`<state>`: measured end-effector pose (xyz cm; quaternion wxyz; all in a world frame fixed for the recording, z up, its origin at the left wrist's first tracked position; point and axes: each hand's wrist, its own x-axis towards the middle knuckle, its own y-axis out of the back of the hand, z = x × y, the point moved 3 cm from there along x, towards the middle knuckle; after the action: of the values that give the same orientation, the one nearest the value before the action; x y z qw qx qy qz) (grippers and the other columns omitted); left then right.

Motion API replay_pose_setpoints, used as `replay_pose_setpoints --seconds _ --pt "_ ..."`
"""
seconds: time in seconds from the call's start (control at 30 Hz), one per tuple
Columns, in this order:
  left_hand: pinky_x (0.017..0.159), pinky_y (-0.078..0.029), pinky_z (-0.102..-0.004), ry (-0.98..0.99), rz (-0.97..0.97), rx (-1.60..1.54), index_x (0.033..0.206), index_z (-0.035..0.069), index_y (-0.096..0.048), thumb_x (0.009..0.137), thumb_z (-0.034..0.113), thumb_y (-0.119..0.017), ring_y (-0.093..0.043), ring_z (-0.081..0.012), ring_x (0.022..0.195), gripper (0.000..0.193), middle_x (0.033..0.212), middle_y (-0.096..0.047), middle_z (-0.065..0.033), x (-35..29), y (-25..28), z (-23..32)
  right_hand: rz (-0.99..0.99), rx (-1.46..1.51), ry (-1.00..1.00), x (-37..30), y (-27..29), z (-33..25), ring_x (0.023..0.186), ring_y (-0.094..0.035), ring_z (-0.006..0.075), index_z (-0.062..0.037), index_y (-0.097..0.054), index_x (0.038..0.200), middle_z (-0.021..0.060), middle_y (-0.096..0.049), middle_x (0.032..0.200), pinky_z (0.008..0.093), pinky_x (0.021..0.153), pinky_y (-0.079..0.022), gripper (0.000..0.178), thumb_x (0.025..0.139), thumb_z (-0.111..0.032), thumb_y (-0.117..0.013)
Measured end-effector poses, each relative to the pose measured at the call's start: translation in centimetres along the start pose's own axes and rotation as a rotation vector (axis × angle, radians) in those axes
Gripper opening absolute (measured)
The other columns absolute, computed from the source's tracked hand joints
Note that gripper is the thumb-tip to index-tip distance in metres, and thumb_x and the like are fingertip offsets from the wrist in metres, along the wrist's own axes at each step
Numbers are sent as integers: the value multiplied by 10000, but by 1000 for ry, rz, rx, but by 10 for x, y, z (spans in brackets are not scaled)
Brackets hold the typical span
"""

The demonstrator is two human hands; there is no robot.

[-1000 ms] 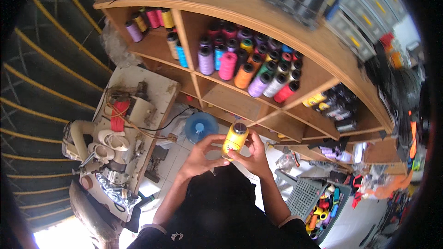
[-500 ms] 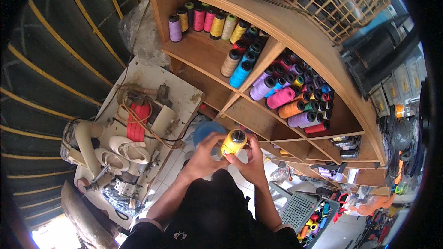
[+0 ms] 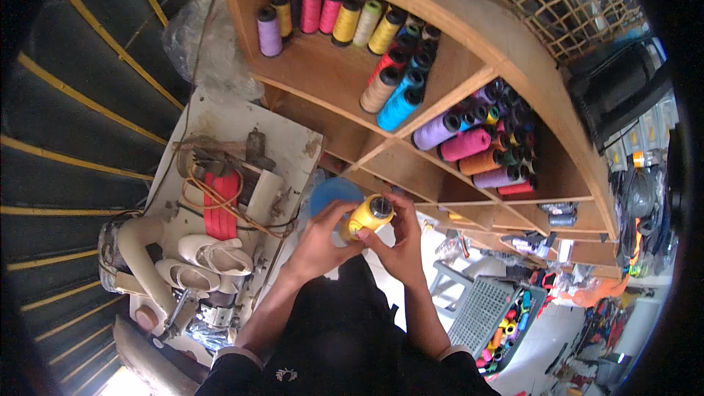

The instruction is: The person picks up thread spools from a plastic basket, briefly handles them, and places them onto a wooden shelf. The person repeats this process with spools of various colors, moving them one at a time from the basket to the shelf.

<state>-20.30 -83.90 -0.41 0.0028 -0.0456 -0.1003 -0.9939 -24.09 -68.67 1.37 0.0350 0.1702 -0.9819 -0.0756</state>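
A yellow thread spool (image 3: 362, 218) with a black end is held up in front of my chest, tilted with its black end toward the upper right. My left hand (image 3: 323, 242) is closed around its left side. From the right, my right hand (image 3: 400, 242) grips it too, the thumb pressed on the yellow thread near the lower end. Beyond my hands stands the wooden shelf (image 3: 433, 176), whose compartments hold thread spools in many colours. A purple spool (image 3: 269, 31) stands at the far left end of the upper compartment. A pink spool (image 3: 465, 145) lies among several others in the right compartment.
At left, a sewing machine (image 3: 147, 249) stands on a worn white table (image 3: 286, 128) with beige shoes (image 3: 216, 253) and red strips (image 3: 220, 209). A blue round container (image 3: 334, 194) is behind my left hand. Low at right sits a grey crate (image 3: 484, 315) with loose spools.
The view has shifted slightly, so the shelf and table appear moved. The yellow spool has tilted more to the right and sits slightly left in view, still between both hands.
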Motion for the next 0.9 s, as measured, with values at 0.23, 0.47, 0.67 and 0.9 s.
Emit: replay_pose_setpoints --seconds 0.23,0.47,0.67,0.9 --pt "869 -489 -359 39 -63 -34 1190 20 -530 710 108 -783 -627 -270 1014 549 1100 -623 -165 5 -31 7 72 -53 -13 -18 33 12 1068 -559 210 -25 -455 1280 116 -534 1188 337 878 -468 702 694 -153 -819" --pt "855 -492 -361 -19 -150 86 1167 19 -554 721 130 -777 -628 -274 984 511 1092 -623 -154 21 -79 21 73 13 -75 -37 86 11 1124 -522 192 -30 -445 1290 97 -498 1236 353 969 -407 690 713 -130 -811" --pt "838 -493 -367 -70 -253 92 1179 13 -542 720 96 -770 -607 -281 998 519 1115 -583 -146 35 -131 50 216 4 -14 -55 136 23 1023 -583 218 -35 -535 1205 103 -567 1113 329 848 -473 577 708 -147 -805" --pt "868 -493 -356 -42 -266 65 1166 -11 -539 693 97 -792 -604 -259 1027 548 1124 -580 -148 42 -167 51 208 74 -31 -62 172 24 1043 -563 215 -36 -512 1223 101 -550 1140 335 868 -458 611 696 -133 -808"
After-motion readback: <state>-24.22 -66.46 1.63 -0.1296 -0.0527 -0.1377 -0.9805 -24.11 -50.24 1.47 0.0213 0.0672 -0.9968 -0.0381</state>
